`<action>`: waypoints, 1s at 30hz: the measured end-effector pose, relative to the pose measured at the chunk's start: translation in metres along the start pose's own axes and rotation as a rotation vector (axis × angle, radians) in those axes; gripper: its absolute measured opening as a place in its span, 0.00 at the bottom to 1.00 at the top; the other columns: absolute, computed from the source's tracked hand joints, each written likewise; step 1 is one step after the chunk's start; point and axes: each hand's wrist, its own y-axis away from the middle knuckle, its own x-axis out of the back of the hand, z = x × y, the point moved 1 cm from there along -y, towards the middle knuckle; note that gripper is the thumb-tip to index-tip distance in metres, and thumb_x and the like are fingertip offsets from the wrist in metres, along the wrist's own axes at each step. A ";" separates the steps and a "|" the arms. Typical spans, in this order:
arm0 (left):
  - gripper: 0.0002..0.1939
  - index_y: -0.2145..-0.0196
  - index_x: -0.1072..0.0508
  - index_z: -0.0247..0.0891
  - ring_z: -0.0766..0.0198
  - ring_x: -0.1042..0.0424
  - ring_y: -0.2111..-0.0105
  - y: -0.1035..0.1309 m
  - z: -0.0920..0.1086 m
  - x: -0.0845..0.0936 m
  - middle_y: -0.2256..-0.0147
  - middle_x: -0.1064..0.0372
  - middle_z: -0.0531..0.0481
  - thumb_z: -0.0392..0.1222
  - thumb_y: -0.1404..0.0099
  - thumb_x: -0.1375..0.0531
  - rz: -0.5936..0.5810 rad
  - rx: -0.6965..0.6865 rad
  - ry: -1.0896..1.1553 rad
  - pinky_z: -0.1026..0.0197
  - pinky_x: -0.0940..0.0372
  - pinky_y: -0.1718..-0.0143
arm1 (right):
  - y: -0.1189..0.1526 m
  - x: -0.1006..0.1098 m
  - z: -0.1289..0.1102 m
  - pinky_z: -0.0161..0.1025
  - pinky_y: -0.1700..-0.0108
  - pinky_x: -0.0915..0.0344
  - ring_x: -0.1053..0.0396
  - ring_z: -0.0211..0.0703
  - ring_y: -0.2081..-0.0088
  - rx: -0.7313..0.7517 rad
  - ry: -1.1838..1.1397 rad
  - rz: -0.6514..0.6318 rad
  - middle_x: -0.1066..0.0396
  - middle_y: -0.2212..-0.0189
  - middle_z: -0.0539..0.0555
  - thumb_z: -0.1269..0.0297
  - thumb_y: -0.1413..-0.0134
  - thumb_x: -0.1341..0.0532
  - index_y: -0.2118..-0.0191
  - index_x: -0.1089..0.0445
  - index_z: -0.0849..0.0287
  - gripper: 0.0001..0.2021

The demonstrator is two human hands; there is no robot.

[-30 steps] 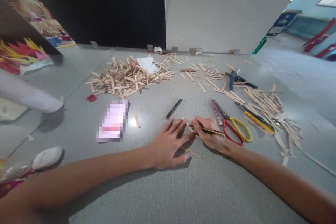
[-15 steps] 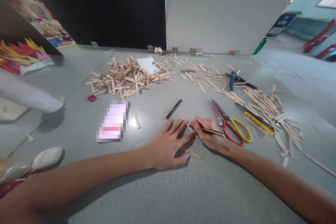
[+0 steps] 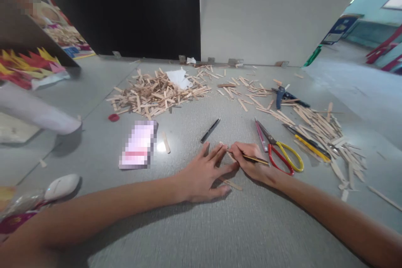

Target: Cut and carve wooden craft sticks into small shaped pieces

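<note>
The left hand (image 3: 201, 173) lies flat on the grey table (image 3: 194, 226), fingers spread and pressing down on a thin wooden stick (image 3: 228, 154) that runs between the two hands; its grip is open, closed on nothing. The right hand (image 3: 254, 163) has its grip pinched shut around a slim pencil (image 3: 256, 159), tip aimed at the stick just beside the left fingertips. A second short stick (image 3: 232, 184) lies by the left thumb. The stick looks light, stiff and easy to snap or skid on the smooth top, so it is best pinned flat near the marked spot or lifted by its long edges. Red-and-yellow scissors (image 3: 281, 153) and a black pen (image 3: 210, 130) lie near. Most of the stick is hidden under the fingers, and the pencil's tip is too small to make out.
</note>
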 end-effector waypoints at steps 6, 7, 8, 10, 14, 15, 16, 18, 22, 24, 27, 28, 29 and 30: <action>0.35 0.26 0.39 0.48 0.31 0.50 0.25 -0.002 0.001 0.001 0.24 0.50 0.34 0.61 0.24 0.42 -0.023 0.025 -0.029 0.26 0.52 0.29 | -0.001 0.003 -0.005 0.38 0.76 0.48 0.46 0.38 0.79 -0.010 0.021 -0.008 0.45 0.80 0.45 0.40 0.22 0.59 0.74 0.49 0.51 0.29; 0.35 0.26 0.39 0.47 0.31 0.50 0.25 -0.002 0.002 0.002 0.24 0.49 0.34 0.61 0.25 0.42 -0.027 0.026 -0.034 0.25 0.52 0.29 | 0.000 0.003 -0.005 0.38 0.76 0.48 0.46 0.38 0.79 -0.011 0.024 -0.007 0.45 0.80 0.45 0.40 0.22 0.59 0.74 0.49 0.51 0.29; 0.35 0.26 0.39 0.47 0.31 0.50 0.25 -0.002 0.002 0.002 0.24 0.49 0.33 0.61 0.25 0.41 -0.031 0.025 -0.038 0.25 0.52 0.30 | 0.000 0.003 -0.005 0.38 0.76 0.48 0.46 0.38 0.79 -0.011 0.026 -0.006 0.45 0.80 0.45 0.41 0.22 0.59 0.74 0.49 0.51 0.28; 0.36 0.26 0.40 0.47 0.30 0.50 0.25 -0.003 0.003 0.003 0.25 0.49 0.32 0.60 0.25 0.41 -0.035 0.024 -0.042 0.24 0.52 0.30 | 0.000 0.002 -0.004 0.38 0.76 0.47 0.46 0.38 0.79 -0.007 0.027 -0.005 0.45 0.81 0.45 0.41 0.22 0.58 0.74 0.49 0.51 0.28; 0.38 0.25 0.42 0.44 0.28 0.51 0.25 -0.003 0.003 0.003 0.24 0.51 0.31 0.60 0.25 0.41 -0.034 0.036 -0.028 0.23 0.52 0.30 | -0.001 0.001 -0.003 0.38 0.75 0.47 0.47 0.38 0.79 0.008 0.019 -0.009 0.46 0.81 0.44 0.42 0.22 0.58 0.75 0.50 0.51 0.28; 0.39 0.24 0.43 0.43 0.28 0.51 0.25 -0.003 0.003 0.003 0.24 0.51 0.30 0.60 0.25 0.40 -0.039 0.041 -0.028 0.23 0.52 0.30 | -0.001 0.001 -0.002 0.38 0.75 0.47 0.47 0.38 0.79 0.011 0.018 -0.009 0.46 0.81 0.44 0.42 0.22 0.57 0.75 0.50 0.51 0.28; 0.39 0.24 0.43 0.43 0.27 0.51 0.25 -0.003 0.004 0.004 0.24 0.50 0.29 0.60 0.26 0.40 -0.044 0.045 -0.031 0.23 0.52 0.31 | -0.001 0.001 -0.002 0.38 0.75 0.47 0.47 0.38 0.79 0.014 0.017 -0.009 0.46 0.81 0.44 0.43 0.22 0.57 0.75 0.50 0.51 0.28; 0.39 0.25 0.42 0.43 0.28 0.50 0.25 -0.003 0.004 0.004 0.25 0.50 0.28 0.60 0.26 0.40 -0.049 0.049 -0.041 0.24 0.52 0.30 | -0.001 0.000 -0.001 0.38 0.75 0.47 0.47 0.38 0.79 0.017 0.017 -0.008 0.46 0.81 0.44 0.44 0.22 0.56 0.75 0.49 0.51 0.28; 0.38 0.25 0.42 0.44 0.29 0.49 0.26 -0.003 0.005 0.004 0.25 0.48 0.31 0.60 0.26 0.41 -0.038 0.050 -0.049 0.24 0.52 0.30 | 0.001 -0.001 0.000 0.37 0.74 0.44 0.44 0.38 0.79 0.021 0.021 0.001 0.43 0.80 0.45 0.46 0.22 0.57 0.74 0.49 0.51 0.26; 0.38 0.25 0.42 0.44 0.29 0.49 0.26 -0.004 0.006 0.005 0.26 0.47 0.29 0.60 0.25 0.41 -0.049 0.049 -0.058 0.23 0.51 0.31 | 0.002 -0.002 0.001 0.37 0.73 0.43 0.43 0.38 0.79 0.028 0.026 0.005 0.42 0.80 0.45 0.47 0.21 0.57 0.74 0.48 0.51 0.26; 0.38 0.24 0.44 0.44 0.30 0.49 0.26 -0.004 0.006 0.007 0.26 0.47 0.28 0.60 0.24 0.43 -0.073 0.051 -0.071 0.23 0.50 0.31 | 0.003 -0.002 0.001 0.37 0.73 0.43 0.44 0.38 0.79 0.034 0.035 0.007 0.43 0.80 0.45 0.49 0.22 0.56 0.73 0.47 0.51 0.25; 0.38 0.24 0.44 0.44 0.30 0.49 0.25 -0.004 0.006 0.007 0.26 0.47 0.29 0.60 0.24 0.43 -0.077 0.051 -0.071 0.23 0.50 0.31 | 0.004 -0.002 0.001 0.37 0.73 0.44 0.44 0.38 0.79 0.035 0.038 0.008 0.43 0.81 0.45 0.50 0.22 0.55 0.74 0.48 0.51 0.24; 0.38 0.24 0.44 0.45 0.30 0.49 0.25 -0.004 0.006 0.008 0.26 0.47 0.29 0.60 0.24 0.43 -0.079 0.050 -0.071 0.24 0.50 0.31 | 0.004 -0.002 0.001 0.37 0.73 0.44 0.44 0.38 0.79 0.036 0.041 0.008 0.43 0.81 0.44 0.51 0.22 0.55 0.74 0.48 0.51 0.24; 0.38 0.24 0.45 0.45 0.31 0.49 0.25 -0.004 0.006 0.008 0.26 0.47 0.30 0.60 0.24 0.43 -0.077 0.048 -0.070 0.24 0.51 0.31 | 0.004 -0.002 0.001 0.37 0.74 0.44 0.44 0.38 0.79 0.036 0.043 0.008 0.43 0.80 0.45 0.51 0.22 0.55 0.74 0.48 0.51 0.24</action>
